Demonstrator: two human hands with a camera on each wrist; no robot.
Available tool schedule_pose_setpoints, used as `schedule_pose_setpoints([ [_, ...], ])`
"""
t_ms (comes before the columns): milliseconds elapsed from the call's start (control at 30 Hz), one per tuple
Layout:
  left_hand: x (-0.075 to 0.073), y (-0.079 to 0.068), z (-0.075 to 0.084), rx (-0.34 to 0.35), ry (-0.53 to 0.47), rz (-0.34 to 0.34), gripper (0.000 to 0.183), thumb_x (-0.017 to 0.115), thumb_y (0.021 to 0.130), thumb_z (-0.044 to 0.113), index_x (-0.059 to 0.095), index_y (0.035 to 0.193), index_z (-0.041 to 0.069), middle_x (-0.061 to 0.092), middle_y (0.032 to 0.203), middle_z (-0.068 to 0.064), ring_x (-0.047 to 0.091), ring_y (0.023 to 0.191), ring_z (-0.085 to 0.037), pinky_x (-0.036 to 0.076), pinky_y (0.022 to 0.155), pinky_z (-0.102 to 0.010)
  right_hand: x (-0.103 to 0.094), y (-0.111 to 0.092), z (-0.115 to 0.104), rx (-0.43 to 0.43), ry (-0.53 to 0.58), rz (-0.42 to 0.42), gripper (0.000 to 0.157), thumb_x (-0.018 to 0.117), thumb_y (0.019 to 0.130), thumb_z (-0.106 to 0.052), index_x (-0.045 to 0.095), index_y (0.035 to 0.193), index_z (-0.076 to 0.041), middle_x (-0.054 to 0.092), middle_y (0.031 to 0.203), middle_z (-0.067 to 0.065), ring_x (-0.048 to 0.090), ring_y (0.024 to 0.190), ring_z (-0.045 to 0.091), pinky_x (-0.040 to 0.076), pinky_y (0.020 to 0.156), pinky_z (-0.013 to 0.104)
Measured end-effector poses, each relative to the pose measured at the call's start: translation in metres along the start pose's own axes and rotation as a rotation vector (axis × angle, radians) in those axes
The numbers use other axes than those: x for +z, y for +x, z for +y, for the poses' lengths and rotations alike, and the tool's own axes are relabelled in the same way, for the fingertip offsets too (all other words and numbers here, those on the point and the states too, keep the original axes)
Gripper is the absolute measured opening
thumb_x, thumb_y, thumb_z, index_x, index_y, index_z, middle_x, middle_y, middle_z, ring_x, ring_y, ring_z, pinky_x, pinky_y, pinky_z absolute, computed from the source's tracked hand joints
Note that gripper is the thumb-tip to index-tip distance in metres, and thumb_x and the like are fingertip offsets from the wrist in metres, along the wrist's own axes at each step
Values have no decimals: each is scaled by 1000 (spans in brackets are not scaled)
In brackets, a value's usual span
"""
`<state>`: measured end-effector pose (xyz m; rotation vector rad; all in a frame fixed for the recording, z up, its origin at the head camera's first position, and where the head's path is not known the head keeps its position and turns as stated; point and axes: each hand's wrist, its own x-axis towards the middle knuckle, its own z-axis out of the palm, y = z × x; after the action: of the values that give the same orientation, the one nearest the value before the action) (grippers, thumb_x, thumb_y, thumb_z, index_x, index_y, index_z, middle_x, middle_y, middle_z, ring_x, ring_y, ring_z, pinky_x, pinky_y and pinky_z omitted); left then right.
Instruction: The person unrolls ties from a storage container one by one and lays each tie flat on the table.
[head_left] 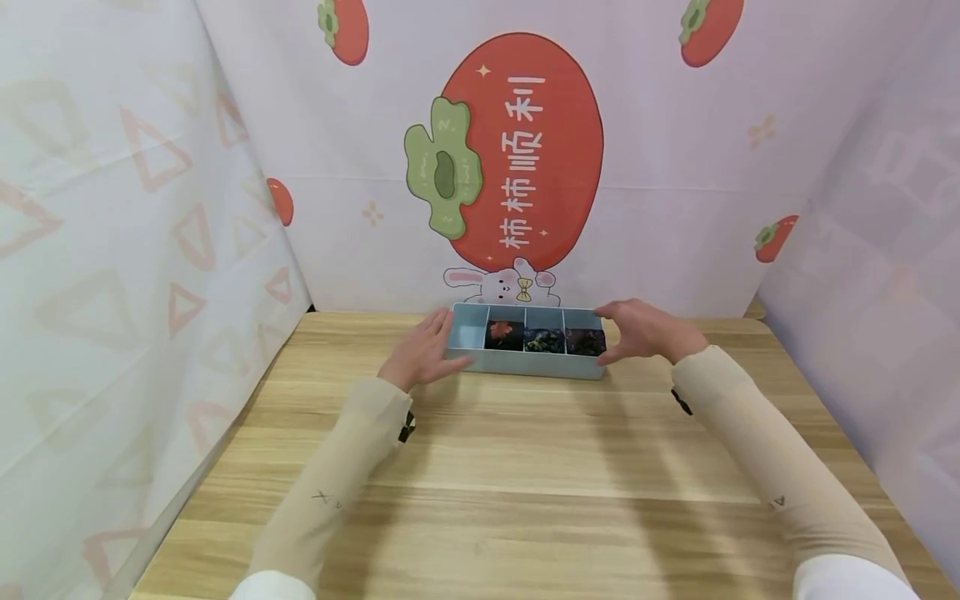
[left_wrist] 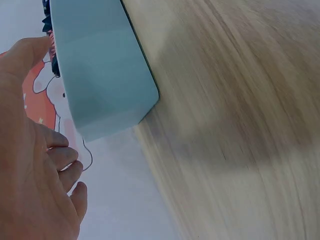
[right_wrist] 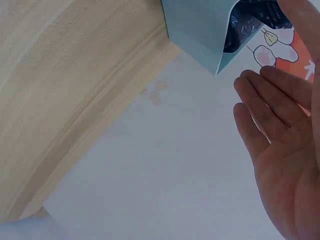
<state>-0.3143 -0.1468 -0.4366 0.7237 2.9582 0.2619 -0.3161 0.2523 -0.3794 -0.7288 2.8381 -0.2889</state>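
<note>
A light blue divided box (head_left: pixel 532 364) stands at the back of the table, its long side facing me. Dark packets fill three compartments: one with an orange-red print (head_left: pixel 505 335), a mottled one (head_left: pixel 545 341) and a darker one (head_left: pixel 587 342) at the right. In the leftmost compartment the bare blue floor (head_left: pixel 468 333) shows. My left hand (head_left: pixel 423 350) is at the box's left end, thumb spread from loosely extended fingers. At the opposite end, my right hand (head_left: pixel 647 329) has its thumb and fingers spread around the corner, palm facing the box in the right wrist view.
The wood-grain table (head_left: pixel 510 467) stretches toward me. Behind the box hangs a white cloth backdrop (head_left: pixel 675 250) with a big persimmon print. Patterned cloth walls (head_left: pixel 135 275) rise along both sides.
</note>
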Motion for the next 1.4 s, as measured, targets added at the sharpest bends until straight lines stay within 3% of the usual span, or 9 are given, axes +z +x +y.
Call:
schedule_pose_setpoints([
  [133, 3, 12, 7, -23, 10, -3, 104, 47, 101, 70, 14, 167, -4, 12, 177, -21, 12, 166, -35, 16, 135, -44, 2, 13, -2, 0, -4, -34, 88, 92, 81, -44, 58, 145, 7, 62, 147, 26, 57, 137, 45, 48, 114, 61],
  [367, 10, 22, 9, -65, 50, 3, 107, 44, 102, 72, 10, 167, -5, 12, 177, -23, 12, 166, -36, 17, 135, -47, 2, 34, -7, 8, -68, -124, 82, 91, 82, -45, 63, 142, 3, 66, 142, 23, 63, 129, 40, 55, 108, 55],
  [500, 15, 23, 8, -74, 76, 14, 108, 41, 102, 74, 9, 166, -6, 11, 177, -23, 11, 166, -36, 16, 136, -46, 1, 42, -7, 11, -114, -163, 80, 92, 79, -47, 67, 138, 1, 72, 130, 18, 71, 109, 28, 61, 97, 48],
  [700, 18, 23, 10, -74, 102, 18, 107, 39, 102, 75, 9, 167, -6, 11, 177, -23, 10, 166, -35, 16, 136, -45, 2, 52, -6, 32, -135, -249, 71, 92, 79, -49, 73, 128, -2, 74, 104, 7, 67, 87, 17, 61, 82, 39],
  [1067, 15, 25, 11, -91, 84, 30, 108, 41, 101, 75, 11, 167, -5, 12, 177, -22, 10, 166, -34, 17, 135, -46, -5, 59, -3, 72, -81, -288, 72, 94, 75, -50, 74, 129, -7, 74, 110, 5, 67, 93, 18, 61, 91, 43],
  [1400, 18, 24, 14, -88, 97, 22, 108, 39, 101, 76, 11, 166, -6, 11, 177, -22, 11, 166, -35, 16, 136, -44, -11, 65, 6, 24, -31, -351, 48, 91, 81, -45, 82, 117, -14, 80, 105, -3, 68, 92, 13, 60, 91, 41],
])
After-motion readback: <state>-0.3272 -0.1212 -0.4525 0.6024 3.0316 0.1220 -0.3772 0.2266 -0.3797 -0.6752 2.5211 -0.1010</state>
